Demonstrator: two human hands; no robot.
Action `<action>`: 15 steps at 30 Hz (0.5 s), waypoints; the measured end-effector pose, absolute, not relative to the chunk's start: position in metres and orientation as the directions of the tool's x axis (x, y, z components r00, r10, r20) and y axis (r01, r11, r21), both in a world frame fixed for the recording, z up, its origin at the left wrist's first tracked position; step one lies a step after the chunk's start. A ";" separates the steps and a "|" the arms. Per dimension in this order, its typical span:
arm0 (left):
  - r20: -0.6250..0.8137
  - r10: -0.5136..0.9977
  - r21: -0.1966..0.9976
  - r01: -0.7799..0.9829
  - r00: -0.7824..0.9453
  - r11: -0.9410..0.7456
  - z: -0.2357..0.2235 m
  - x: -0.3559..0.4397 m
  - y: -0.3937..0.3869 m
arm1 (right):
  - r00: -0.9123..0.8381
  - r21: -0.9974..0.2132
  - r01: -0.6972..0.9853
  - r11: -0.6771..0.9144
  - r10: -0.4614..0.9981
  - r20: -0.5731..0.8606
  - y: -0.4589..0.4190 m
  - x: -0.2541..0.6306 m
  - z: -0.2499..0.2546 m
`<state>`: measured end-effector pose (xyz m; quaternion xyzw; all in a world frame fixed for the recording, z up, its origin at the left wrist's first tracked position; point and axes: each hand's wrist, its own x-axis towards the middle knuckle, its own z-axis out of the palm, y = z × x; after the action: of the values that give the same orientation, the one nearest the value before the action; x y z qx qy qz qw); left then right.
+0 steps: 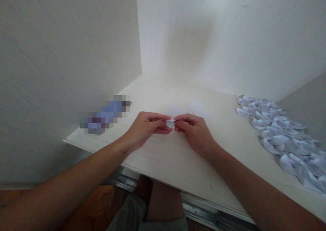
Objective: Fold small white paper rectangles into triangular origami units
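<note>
A small piece of white paper (170, 123) is held between both hands above the middle of the table. My left hand (149, 125) pinches its left side between thumb and fingers. On the right side, my right hand (192, 130) grips it the same way, and the two sets of fingertips nearly meet. The paper seems bent or folded, but the fingers cover most of it. Just beyond the hands, flat white paper (198, 108) lies on the table.
Many folded white paper pieces (277, 132) are heaped along the right side of the pale table (163, 156). A blurred-out bluish object (108, 115) lies at the left wall. Pale walls (188, 30) enclose the back and sides. My legs (163, 200) are under the front edge.
</note>
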<state>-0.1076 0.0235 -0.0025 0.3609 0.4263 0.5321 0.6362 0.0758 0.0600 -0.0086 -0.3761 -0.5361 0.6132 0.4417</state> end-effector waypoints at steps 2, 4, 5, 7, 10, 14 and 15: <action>-0.152 0.986 0.914 -0.369 0.071 0.167 0.000 -0.106 0.021 | -0.318 -0.994 -0.103 0.047 0.945 0.078 0.058 0.077 -0.009; -0.145 0.986 0.913 -0.372 0.088 0.168 0.000 -0.105 0.021 | -0.318 -0.991 -0.073 0.115 0.939 0.132 0.056 0.079 -0.008; -0.141 0.985 0.913 -0.373 0.097 0.167 0.000 -0.105 0.020 | -0.320 -0.988 -0.061 0.144 0.934 0.157 0.056 0.079 -0.007; -0.130 0.985 0.916 -0.366 0.109 0.162 -0.002 -0.106 0.021 | -0.326 -0.980 -0.048 0.195 0.924 0.199 0.055 0.080 -0.007; -0.108 0.988 0.927 -0.347 0.111 0.140 -0.006 -0.107 0.020 | -0.339 -0.967 -0.050 0.250 0.906 0.252 0.055 0.080 -0.008; -0.085 0.993 0.944 -0.311 0.084 0.107 -0.009 -0.109 0.020 | -0.392 -0.967 -0.051 0.251 0.885 0.251 0.055 0.082 -0.007; -0.078 0.994 0.951 -0.292 0.080 0.098 -0.009 -0.109 0.020 | -0.405 -0.970 -0.048 0.238 0.883 0.237 0.055 0.082 -0.007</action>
<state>-0.1086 0.0195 -0.0088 0.4135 0.4242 0.5293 0.6074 0.0820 0.0549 -0.0069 -0.3205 -0.6514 0.5273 0.4414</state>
